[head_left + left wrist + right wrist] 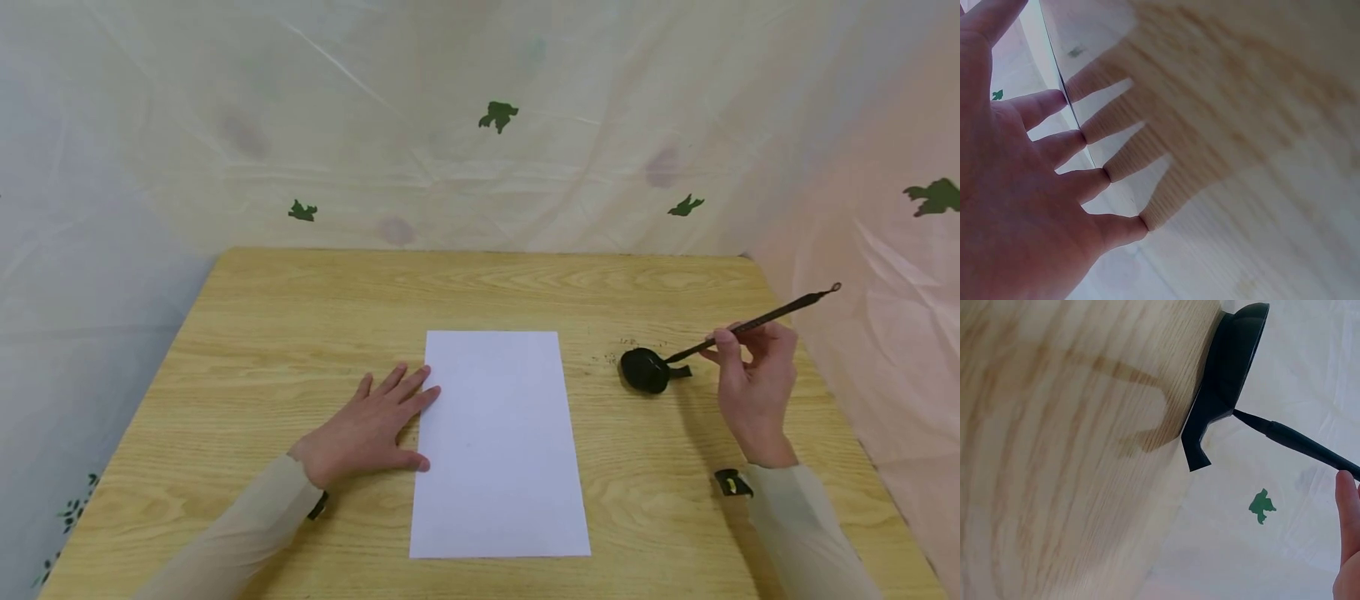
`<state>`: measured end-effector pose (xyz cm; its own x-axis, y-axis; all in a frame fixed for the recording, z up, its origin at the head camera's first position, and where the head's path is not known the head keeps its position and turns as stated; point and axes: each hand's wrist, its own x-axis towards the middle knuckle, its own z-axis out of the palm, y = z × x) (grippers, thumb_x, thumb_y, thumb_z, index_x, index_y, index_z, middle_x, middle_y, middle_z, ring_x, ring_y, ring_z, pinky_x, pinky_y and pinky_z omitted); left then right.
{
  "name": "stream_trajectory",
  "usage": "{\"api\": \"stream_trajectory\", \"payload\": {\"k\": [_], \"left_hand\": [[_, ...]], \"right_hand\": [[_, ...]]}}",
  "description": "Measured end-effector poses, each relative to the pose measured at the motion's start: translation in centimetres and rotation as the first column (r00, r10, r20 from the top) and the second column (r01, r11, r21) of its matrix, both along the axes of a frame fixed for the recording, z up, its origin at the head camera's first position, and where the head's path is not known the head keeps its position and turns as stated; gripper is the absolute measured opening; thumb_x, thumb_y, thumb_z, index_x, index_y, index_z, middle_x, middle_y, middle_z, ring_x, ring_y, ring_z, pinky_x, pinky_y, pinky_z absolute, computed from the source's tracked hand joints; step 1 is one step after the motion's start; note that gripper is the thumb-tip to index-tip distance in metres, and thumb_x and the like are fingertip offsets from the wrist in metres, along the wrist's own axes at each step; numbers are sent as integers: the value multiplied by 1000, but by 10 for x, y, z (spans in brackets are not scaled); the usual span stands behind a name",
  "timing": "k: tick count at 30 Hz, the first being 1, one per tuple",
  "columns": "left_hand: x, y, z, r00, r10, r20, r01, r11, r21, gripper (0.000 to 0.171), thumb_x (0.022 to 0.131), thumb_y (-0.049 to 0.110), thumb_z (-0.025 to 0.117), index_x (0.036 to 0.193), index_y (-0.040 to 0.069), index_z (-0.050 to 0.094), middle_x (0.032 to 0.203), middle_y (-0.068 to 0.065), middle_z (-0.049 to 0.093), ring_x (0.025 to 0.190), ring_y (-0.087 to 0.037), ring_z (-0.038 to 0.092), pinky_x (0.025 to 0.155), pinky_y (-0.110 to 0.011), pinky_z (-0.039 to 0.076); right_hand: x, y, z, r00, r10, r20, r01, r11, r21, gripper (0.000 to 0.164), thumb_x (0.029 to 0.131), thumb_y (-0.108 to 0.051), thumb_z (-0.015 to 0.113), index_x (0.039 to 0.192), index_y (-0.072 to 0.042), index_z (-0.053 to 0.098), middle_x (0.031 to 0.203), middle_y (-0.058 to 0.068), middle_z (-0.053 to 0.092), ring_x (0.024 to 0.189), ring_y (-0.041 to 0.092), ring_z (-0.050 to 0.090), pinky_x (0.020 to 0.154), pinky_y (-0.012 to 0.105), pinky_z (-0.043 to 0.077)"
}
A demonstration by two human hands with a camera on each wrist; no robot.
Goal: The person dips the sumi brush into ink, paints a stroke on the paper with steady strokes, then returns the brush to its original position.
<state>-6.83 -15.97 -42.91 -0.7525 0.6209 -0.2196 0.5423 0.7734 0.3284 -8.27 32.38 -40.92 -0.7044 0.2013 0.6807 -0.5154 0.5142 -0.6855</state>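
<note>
A white sheet of paper [495, 450] lies flat on the wooden table. My left hand [375, 425] is spread at its left edge, fingertips and thumb resting on the margin; the left wrist view shows the fingers [1063, 150] straight and apart. At the right, my right hand [759, 387] pinches a dark ink brush [776, 315] that slants up to the right, a small loop at its top end. The brush tip [1250, 417] meets the rim of a small black dish [643, 370]. A short black tab [1194, 447] juts from the dish's side.
Small dark specks [626, 350] dot the wood beside the dish. The wooden table [300, 300] reaches back to a pale hanging cloth [420, 150] with green leaf-like shapes; more cloth hangs on both sides. A dark band [733, 482] sits at the right cuff.
</note>
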Motion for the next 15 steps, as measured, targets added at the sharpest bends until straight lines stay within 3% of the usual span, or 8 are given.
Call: {"api": "stream_trajectory", "payload": {"k": [7,15], "left_hand": [[-1,-2,2,1000,-1,16,1,1000,0,98,87,64,73,163,16,35,172,-9,17,158,-41,10,115,-76,15],[-1,-2,6,999,-7,37,7,1000,-3,96,89,65,71,163,17,34,173,-10,17,158,-41,8,115,-76,14]], "right_hand": [[2,-1,3,1000,24,-13,-25,996,-80,31,101,11,54,127,18,38,107,-1,60,91,13,69,81,19,57],[6,-1,0,998,41,39,-36,993,-117,33,102,9,54,129,17,37,106,1,59,91,14,67,79,19,58]]}}
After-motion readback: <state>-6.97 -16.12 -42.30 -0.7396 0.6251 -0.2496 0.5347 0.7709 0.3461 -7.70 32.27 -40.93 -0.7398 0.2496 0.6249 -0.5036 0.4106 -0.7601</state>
